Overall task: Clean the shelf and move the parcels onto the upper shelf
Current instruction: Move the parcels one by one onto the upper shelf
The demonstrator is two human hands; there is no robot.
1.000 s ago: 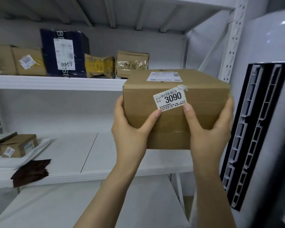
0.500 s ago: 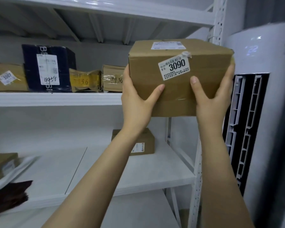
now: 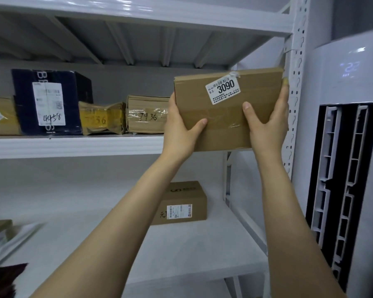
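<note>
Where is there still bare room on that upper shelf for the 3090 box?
The upper shelf has one gap, at its right end, between the 7936 parcel and the upright post, behind the held 3090 box. Leftward, parcels stand crowded side by side.

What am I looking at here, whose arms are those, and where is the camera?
No machine here: a person wears a camera on the head, so you see their own arms from their viewpoint. The left hand and right hand grip a cardboard box labelled 3090, raised to the right end of the upper shelf; whether it rests there yet is unclear. That shelf already carries a dark blue box and taped brown parcels. One small brown box sits on the lower shelf.
</note>
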